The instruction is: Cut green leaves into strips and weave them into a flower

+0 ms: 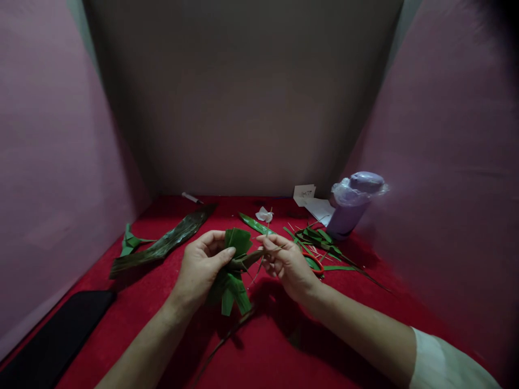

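My left hand [200, 267] is closed round a bundle of folded green leaf strips [237, 242], thumb pressed on its middle. The strips fan out above my fingers and hang below them [233, 294]. My right hand [286, 262] pinches a thin leaf strip or stick [259, 255] that runs into the bundle's middle. Both hands hover just above the red cloth [284, 346].
A long dark leaf [162, 246] and a folded leaf piece [130, 243] lie at the left. Leaf scraps [320, 237] and red-handled scissors [316, 262] lie right of my hand. A lilac container [352, 202], white papers [314, 202], a pen [191, 198] and a black object [57, 340] surround them.
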The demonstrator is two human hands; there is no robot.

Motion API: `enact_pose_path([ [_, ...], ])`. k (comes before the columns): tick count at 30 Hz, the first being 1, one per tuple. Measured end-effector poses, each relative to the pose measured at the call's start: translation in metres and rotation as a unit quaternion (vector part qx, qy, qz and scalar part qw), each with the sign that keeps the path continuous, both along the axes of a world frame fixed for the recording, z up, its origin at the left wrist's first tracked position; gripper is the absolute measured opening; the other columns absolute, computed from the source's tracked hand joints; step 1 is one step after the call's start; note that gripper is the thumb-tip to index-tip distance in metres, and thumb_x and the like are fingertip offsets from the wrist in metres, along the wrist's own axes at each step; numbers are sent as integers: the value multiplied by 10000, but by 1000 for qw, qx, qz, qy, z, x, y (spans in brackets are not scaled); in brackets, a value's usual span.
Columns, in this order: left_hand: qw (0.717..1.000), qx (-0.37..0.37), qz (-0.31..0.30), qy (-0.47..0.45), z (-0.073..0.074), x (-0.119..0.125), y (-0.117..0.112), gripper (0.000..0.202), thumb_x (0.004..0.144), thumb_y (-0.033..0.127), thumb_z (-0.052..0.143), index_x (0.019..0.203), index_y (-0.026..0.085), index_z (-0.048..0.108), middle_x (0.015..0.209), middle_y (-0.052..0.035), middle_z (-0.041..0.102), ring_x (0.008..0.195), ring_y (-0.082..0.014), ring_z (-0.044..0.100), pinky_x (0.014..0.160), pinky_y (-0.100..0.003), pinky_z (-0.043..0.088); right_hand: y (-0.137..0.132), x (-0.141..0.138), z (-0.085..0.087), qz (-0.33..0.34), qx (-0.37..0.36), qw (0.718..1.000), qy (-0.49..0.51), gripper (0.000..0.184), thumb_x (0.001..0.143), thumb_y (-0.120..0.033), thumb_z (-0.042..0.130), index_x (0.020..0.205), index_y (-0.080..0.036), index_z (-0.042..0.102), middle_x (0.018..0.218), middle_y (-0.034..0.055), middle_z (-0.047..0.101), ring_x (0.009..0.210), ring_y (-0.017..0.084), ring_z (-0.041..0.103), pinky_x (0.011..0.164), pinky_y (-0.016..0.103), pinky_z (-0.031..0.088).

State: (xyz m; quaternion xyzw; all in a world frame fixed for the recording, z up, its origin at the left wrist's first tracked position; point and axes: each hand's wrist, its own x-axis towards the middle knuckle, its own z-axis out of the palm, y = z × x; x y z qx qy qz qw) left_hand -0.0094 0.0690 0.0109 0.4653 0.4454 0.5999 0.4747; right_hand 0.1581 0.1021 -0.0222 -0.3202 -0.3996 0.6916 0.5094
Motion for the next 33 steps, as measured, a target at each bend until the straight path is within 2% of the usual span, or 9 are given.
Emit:
enact_pose_path([
  [3,1000,-3,1,19,1,0,-1,160,650,151,711,800,145,655,739,-21,706,628,-128,637,583,-215,513,1,3,5,35,32,999,14,217,701,-304,714,855,-169,645,714,0,626,471,45,438,410,174,273],
  [5,1000,-8,10,24,0,0,-1,158,643,147,710,790,144,654,726,-20,701,611,-127,632,566,-213,505,1,5,9,54,49,997,19,217,684,-299,721,850,-185,638,682,-9,617,458,51,413,411,181,270],
  [9,999,-13,24,22,-1,-1,0,157,642,147,709,787,148,648,714,-9,690,601,-111,617,564,-199,494,3,7,15,102,38,994,26,166,693,-282,701,785,-178,611,653,-20,594,436,39,395,415,172,278],
  [12,999,-25,10,19,-2,-1,-1,177,645,160,712,807,139,645,711,-17,690,593,-114,614,565,-213,498,4,8,15,153,42,987,2,134,712,-260,681,750,-160,601,631,-24,582,418,35,399,385,161,277],
  [18,998,-56,-8,-1,-3,2,-2,192,608,167,739,766,132,637,647,-14,675,536,-121,606,532,-233,503,9,9,12,163,27,986,-33,248,660,-306,747,732,-172,552,569,-65,539,384,37,409,362,158,312],
  [23,998,-63,15,8,-1,5,-4,208,570,167,766,724,138,629,597,5,650,501,-113,587,492,-216,488,10,9,8,208,39,974,-78,286,746,-417,665,708,-160,546,512,-54,536,378,38,405,377,157,293],
  [29,997,-78,-9,-6,-1,5,-6,211,551,183,787,696,154,636,610,-1,665,527,-133,616,515,-228,499,8,9,10,167,70,976,-124,257,693,-340,721,651,-156,547,518,-40,582,400,60,488,394,168,331],
  [33,995,-91,-43,-18,-1,1,-6,149,648,242,734,762,158,685,683,-33,698,601,-146,639,574,-229,506,8,9,13,141,79,979,-128,236,676,-325,732,662,-151,573,550,-24,613,427,75,532,426,190,380],
])
